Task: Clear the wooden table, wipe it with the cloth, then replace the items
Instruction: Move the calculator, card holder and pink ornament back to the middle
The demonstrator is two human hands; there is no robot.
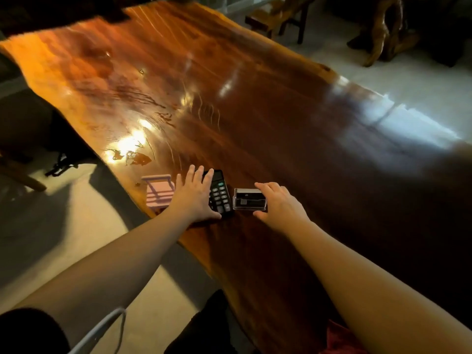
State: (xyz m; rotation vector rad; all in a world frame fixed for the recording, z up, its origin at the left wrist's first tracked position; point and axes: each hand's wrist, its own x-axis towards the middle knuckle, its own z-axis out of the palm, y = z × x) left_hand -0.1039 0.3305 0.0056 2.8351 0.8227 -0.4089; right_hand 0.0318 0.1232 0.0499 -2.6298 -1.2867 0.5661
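The long glossy wooden table [255, 118] runs away from me, with streaks shining on its surface. Near its left edge lies a black calculator [220, 194]. My left hand [194, 195] covers its left half, fingers spread over the top and thumb at the near edge. To its right stands a clear plastic card holder [249, 200]. My right hand [278, 205] spans it, fingertips on its far right corner and thumb at its near edge. A small pink bench-shaped item [158, 190] sits at the table's left edge, touching my left hand.
Red fabric [339, 338] shows at the bottom by the table's near end. A wooden chair [278, 16] and a carved wooden piece [385, 29] stand beyond the table's right side. Dark furniture [30, 129] stands on the pale floor to the left.
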